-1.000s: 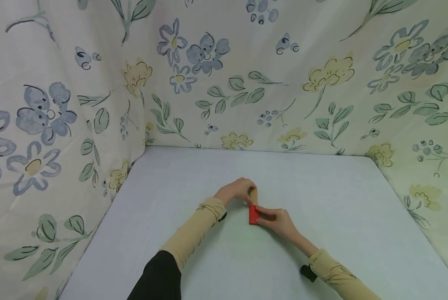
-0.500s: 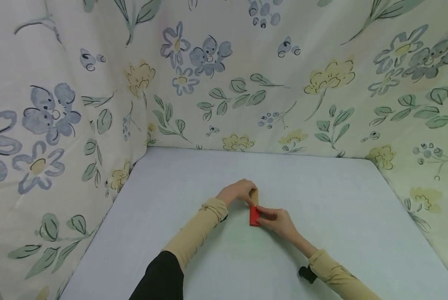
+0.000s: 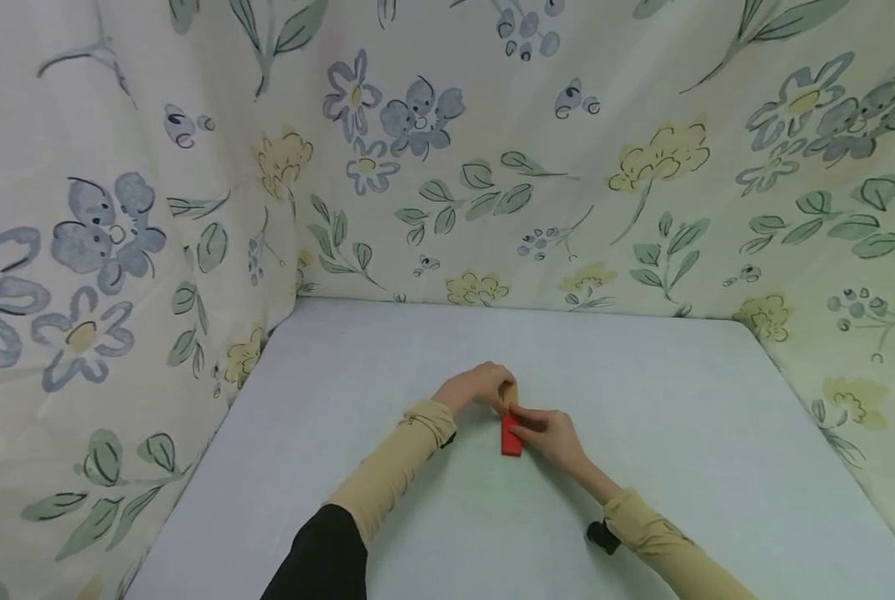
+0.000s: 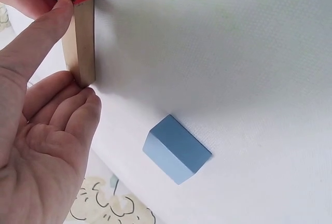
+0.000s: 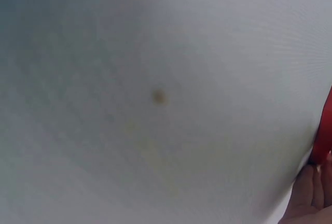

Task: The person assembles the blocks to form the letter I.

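Note:
My left hand (image 3: 479,387) holds a plain wooden block (image 4: 83,42), with its thumb at one end and its curled fingers at the other. A red block (image 3: 511,440) lies end to end with the wooden one, in line toward me. The right hand (image 3: 556,437) grips the red block from the right, index finger near the joint and thumb on its side. In the right wrist view just a strip of the red block (image 5: 324,133) and some fingertips show at the edge. A blue block (image 4: 176,149) lies apart from the others in the left wrist view; the head view does not show it.
A white-covered table (image 3: 387,350) lies under both hands. Floral curtains (image 3: 447,167) hang behind it and along both sides. A small black device (image 3: 603,537) sits at the right wrist.
The right hand has slid slightly forward along the red block, its index finger now by the joint. The left hand keeps its hold on the wooden block. The head view has shifted a little.

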Demonstrator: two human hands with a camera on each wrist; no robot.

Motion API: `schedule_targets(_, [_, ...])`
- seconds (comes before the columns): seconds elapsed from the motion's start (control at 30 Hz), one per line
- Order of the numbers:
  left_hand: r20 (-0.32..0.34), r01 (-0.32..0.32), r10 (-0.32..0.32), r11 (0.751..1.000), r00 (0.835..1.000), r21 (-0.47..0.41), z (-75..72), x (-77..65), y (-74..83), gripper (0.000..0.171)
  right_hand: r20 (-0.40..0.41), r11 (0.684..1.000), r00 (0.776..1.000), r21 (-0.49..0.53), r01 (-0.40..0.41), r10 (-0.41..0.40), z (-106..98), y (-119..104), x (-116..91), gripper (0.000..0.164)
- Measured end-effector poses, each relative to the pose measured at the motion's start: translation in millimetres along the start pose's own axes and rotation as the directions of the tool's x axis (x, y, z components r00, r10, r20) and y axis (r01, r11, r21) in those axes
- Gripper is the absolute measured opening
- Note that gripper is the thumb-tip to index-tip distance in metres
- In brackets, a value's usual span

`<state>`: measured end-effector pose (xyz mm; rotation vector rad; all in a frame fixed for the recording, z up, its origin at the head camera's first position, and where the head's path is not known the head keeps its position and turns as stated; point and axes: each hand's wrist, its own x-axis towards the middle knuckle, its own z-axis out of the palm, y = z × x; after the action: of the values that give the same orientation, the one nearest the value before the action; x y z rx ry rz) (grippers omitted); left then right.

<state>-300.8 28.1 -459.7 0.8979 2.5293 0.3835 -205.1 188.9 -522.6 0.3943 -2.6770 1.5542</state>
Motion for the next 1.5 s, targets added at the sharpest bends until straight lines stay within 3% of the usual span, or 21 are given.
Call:
schedule_targets(0.87, [0.033, -0.002, 0.003, 1.000, 0.999, -0.024, 3.7, 0.5, -5.0, 0.061, 0.005, 0.999, 1.000, -0.032, 0.016, -0.016, -1, 3, 0, 0.036])
schedule_targets(1.2, [-0.026, -0.064, 0.065, 0.998, 0.998, 0.016, 8.3, -3.4, -4.8, 0.058, -0.006, 0.998, 0.998, -0.012, 0.067, -0.067, -1, 5, 0, 0.036])
schedule_targets(1.37, [-0.057, -0.070, 0.072, 0.997, 0.996, 0.044, 8.1, -8.2, -3.5, 0.056, -0.045, 0.991, 0.990, -0.005, 0.134, -0.134, 1, 7, -1, 0.034])
schedule_targets(1.5, [-0.098, -0.112, 0.117, 0.992, 0.988, 0.050, 5.2, -14.2, -4.2, 0.053, -0.050, 0.993, 0.992, -0.011, 0.118, -0.118, 0, 8, -2, 0.033])
